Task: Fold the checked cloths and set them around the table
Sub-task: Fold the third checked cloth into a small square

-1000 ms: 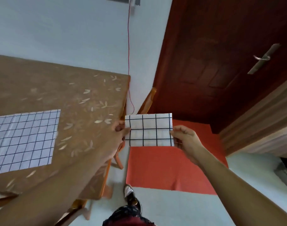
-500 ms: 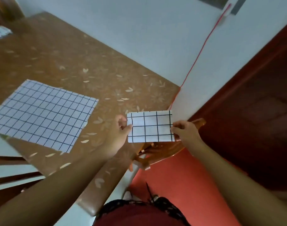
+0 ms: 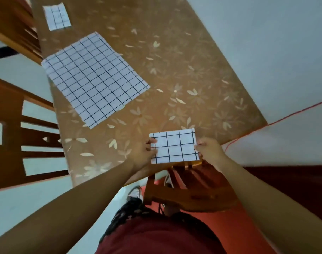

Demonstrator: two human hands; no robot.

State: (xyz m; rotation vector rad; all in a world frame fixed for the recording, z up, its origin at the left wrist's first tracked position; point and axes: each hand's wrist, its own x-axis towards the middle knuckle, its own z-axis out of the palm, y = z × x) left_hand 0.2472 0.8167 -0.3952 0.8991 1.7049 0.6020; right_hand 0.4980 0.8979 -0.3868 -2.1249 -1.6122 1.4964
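A small folded white cloth with a black check (image 3: 174, 146) is held over the near end of the brown flower-patterned table (image 3: 174, 61). My left hand (image 3: 144, 154) pinches its left edge and my right hand (image 3: 208, 152) pinches its right edge. A larger unfolded checked cloth (image 3: 94, 77) lies flat on the table, up and to the left. Another folded checked cloth (image 3: 56, 16) lies at the table's far left end.
A wooden chair (image 3: 185, 189) stands tucked under the table's near end, just below the held cloth. Another slatted wooden chair (image 3: 15, 132) stands along the left side, and a third (image 3: 13, 28) at the top left. A red cord (image 3: 284, 117) runs along the pale wall on the right.
The view has swung left and down from the door to the table. Both hands have carried the folded cloth from off the table's end to above its near edge.
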